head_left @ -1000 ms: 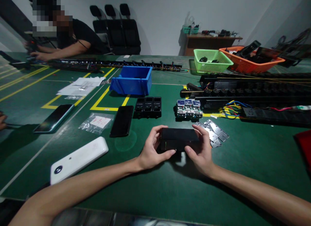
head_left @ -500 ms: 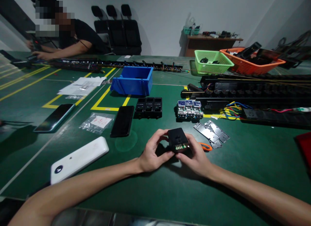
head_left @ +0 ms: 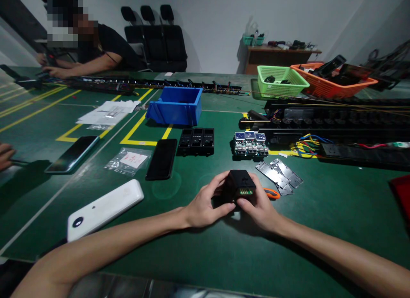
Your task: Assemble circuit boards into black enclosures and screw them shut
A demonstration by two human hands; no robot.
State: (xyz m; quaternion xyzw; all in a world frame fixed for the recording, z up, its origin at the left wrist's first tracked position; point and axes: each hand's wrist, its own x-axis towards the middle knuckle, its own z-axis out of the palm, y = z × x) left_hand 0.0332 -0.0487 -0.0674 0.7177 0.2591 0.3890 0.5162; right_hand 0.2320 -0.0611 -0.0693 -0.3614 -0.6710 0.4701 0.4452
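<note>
Both hands grip a small black box (head_left: 241,181) with a row of green and metal contacts on its near face. My left hand (head_left: 205,205) wraps its left side, and my right hand (head_left: 261,204) holds the right side, thumbs at the lower front edge. An orange-handled tool (head_left: 271,193) lies just right of my right hand, partly hidden. Beyond it are flat dark plates (head_left: 278,176). Circuit boards with small displays (head_left: 250,145) stand behind the box, and a row of joined black modules (head_left: 196,142) sits further left.
A blue bin (head_left: 174,107), black phone (head_left: 162,159), plastic bag (head_left: 128,161), second phone (head_left: 73,154) and white device (head_left: 105,208) lie leftward. Green basket (head_left: 281,86), orange basket (head_left: 336,86) and long black rails (head_left: 336,118) are at the right. A person (head_left: 105,45) works at the far left.
The black box has shifted slightly right and turned in my hands. Another hand has come into view at the left edge.
</note>
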